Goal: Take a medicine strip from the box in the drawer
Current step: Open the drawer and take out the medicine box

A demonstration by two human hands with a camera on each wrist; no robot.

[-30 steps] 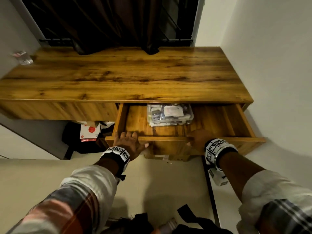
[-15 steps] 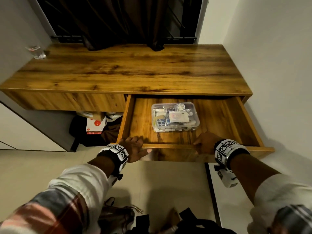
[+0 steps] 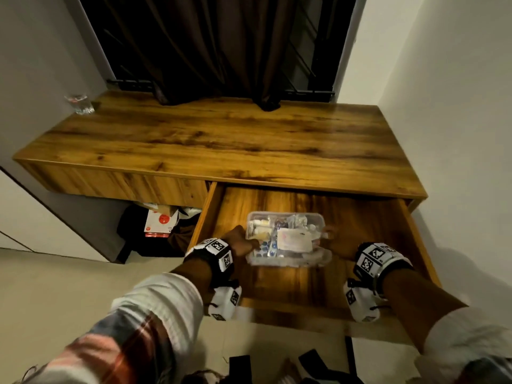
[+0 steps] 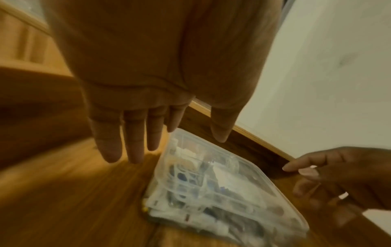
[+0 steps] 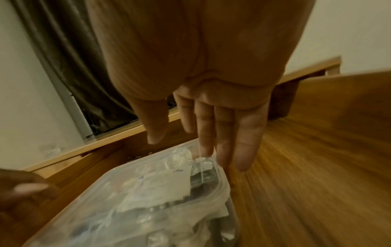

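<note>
The wooden drawer (image 3: 277,286) stands pulled out under the desk. In it lies a clear plastic box (image 3: 286,217) with a lid; blue blister strips (image 3: 267,248) and white packets show through it. My left hand (image 3: 245,242) is at the box's left side and my right hand (image 3: 336,241) at its right side. In the left wrist view my left hand (image 4: 175,147) has straight fingers just above the corner of the box (image 4: 211,183). The right wrist view shows my right hand (image 5: 198,150) with its straight fingers at the edge of the box (image 5: 158,192). Neither hand holds anything.
A drinking glass (image 3: 79,104) stands at the far left corner of the desk top (image 3: 221,139). A dark curtain (image 3: 221,45) hangs behind the desk. A white wall (image 3: 457,134) runs close on the right. Bags and a red-and-white pack (image 3: 160,225) sit under the desk.
Both hands have let go of the drawer front and reached into the drawer to either side of the box. The drawer stands further out than a second ago.
</note>
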